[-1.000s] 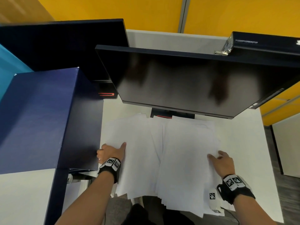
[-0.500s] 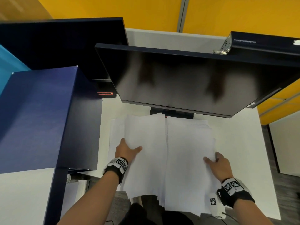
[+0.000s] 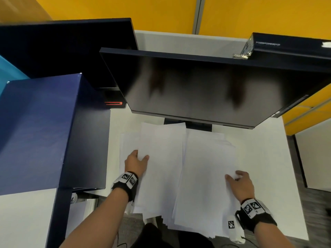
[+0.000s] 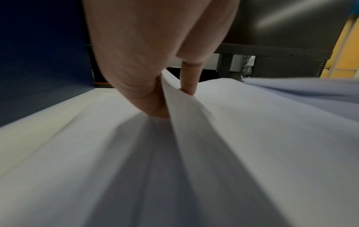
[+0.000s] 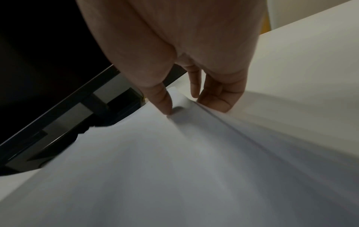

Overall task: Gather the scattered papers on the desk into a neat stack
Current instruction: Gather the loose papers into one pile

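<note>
White papers lie spread over the white desk in two overlapping piles. The left pile has its left edge lifted. My left hand pinches that edge, with its thumb under the raised sheets and a finger on top. The right pile hangs a little over the desk's near edge. My right hand holds its right edge, thumb on top of the sheets and fingers curled against the side. A few sheets stay flat left of my left hand.
A dark monitor overhangs the papers' far ends, and its stand sits just behind them. A tall dark blue cabinet borders the desk on the left. A small white tagged device lies at the near edge by my right wrist.
My left hand left the far-left edge and moved right and forward, taking up sheets and drawing them toward the right pile. My right hand shifted only slightly left.
</note>
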Available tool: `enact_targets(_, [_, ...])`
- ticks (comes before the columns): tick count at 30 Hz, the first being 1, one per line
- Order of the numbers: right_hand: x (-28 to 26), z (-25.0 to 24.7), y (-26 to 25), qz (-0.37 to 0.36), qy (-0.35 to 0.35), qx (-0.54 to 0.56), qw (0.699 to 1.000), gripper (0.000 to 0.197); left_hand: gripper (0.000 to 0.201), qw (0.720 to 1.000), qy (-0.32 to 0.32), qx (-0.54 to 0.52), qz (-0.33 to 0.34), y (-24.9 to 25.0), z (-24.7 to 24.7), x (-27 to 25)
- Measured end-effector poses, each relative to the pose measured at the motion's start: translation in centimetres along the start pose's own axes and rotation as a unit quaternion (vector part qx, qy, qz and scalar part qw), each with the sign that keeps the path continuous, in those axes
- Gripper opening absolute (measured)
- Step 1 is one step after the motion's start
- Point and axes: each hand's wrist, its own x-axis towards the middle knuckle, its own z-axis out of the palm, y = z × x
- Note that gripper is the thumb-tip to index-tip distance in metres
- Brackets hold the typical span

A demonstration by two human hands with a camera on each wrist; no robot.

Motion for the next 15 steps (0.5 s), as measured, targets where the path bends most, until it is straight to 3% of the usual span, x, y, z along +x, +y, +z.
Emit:
enact_targets(3, [0.1,-0.1,-0.1,-0.001,-0.004,0.018,1.0,0.069,0.07,0.999,-0.045,-0.005,0.002,-0.2,0.2,0.2])
enact_targets(8, [-0.6,1.5,-1.7,-0.028,-0.024,0.012,0.999,0.056,0.053,0.997,-0.06,0.013,0.04,1.0,3.1,-1.7])
enact_targets(13, [-1.3,2.7,-2.8,-0.049,-0.03,-0.002,0.998,0.054,0.052,0.992,-0.113,0.009,0.053,1.9,5.6,-3.0])
enact_targets(15, [-1.5,2.9,-2.6,-0.043,-0.037,-0.005,0.998,0.053,0.061,0.991,-0.122,-0.031,0.033,2.1,5.6,-3.2])
